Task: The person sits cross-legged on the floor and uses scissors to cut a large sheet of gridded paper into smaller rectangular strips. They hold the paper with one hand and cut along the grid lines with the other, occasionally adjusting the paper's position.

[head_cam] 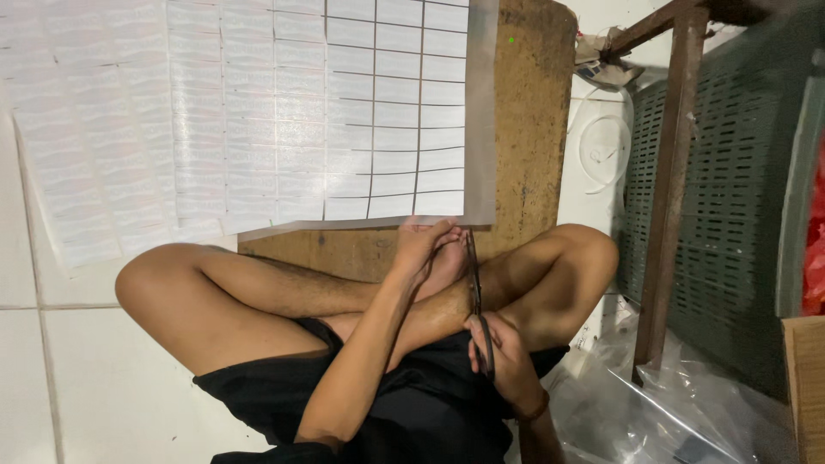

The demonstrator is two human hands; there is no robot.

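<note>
- My left hand point(421, 245) pinches the near edge of the large translucent sheet printed with a grid of small white rectangular labels point(378, 112), fingers closed on the film near its corner
- My right hand point(503, 357) grips the handles of the long dark-bladed scissors point(475, 296), fingers clenched through and around the loops
- The scissors point away from me, their blades running up towards the sheet's edge, with the tip close beside my left fingertips; whether the blades are parted I cannot tell
- The sheet lies flat across the worn brown wooden board point(533, 129) and spreads out past it onto the white tiled floor point(86, 387)
- I sit cross-legged in black shorts point(412, 404), bare legs folded just under the board's near edge
- To one side stands a grey-green slotted plastic crate point(730, 198) behind a rusty brown metal leg point(666, 189), with crumpled clear plastic bags point(670, 404) below
</note>
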